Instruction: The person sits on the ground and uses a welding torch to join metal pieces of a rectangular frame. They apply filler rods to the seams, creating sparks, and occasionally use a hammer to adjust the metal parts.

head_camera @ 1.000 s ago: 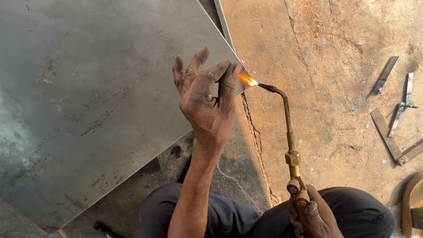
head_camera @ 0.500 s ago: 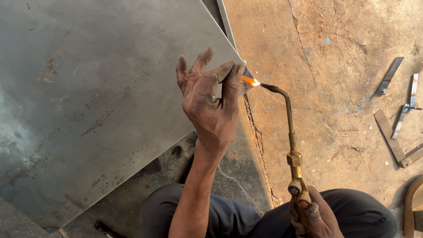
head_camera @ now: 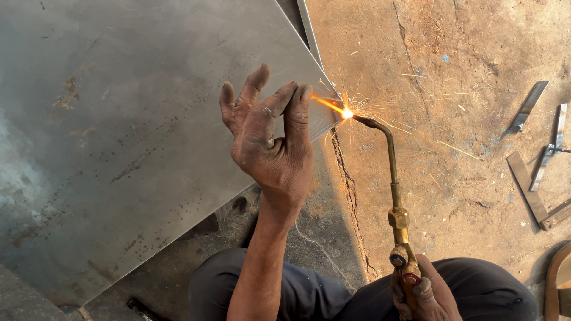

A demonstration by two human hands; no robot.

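Brass and bent steel make up the gas torch [head_camera: 392, 178], whose handle sits in a clenched grip of the right hand [head_camera: 425, 291] low in the view, just above the person's dark trousers [head_camera: 476, 291]. Its curved tip points up and left and meets the corner of the grey metal sheet [head_camera: 119, 119], where an orange flame [head_camera: 333, 107] lies against the sheet's edge. The left hand [head_camera: 267, 142] is raised just left of the flame with its grip released: fingers [head_camera: 253, 89] spread and half curled, holding nothing, fingertips close to the sheet's right edge and to the flame.

That right edge runs diagonally from the top of the view down to the corner, then the lower edge slants back down to the left over the cracked concrete floor [head_camera: 452, 178]. A second thin sheet edge [head_camera: 309, 30] shows just behind it. To the right of the torch the floor lies open as far as the metal scraps [head_camera: 535, 154] near the right border, well apart from both hands. A crack [head_camera: 351, 196] runs down the floor between forearm and torch.

Against the earlier frames, sparks [head_camera: 380, 113] now fly from the tip toward the right, where before only a plain flame burned. Both hands and the torch keep nearly the same places.
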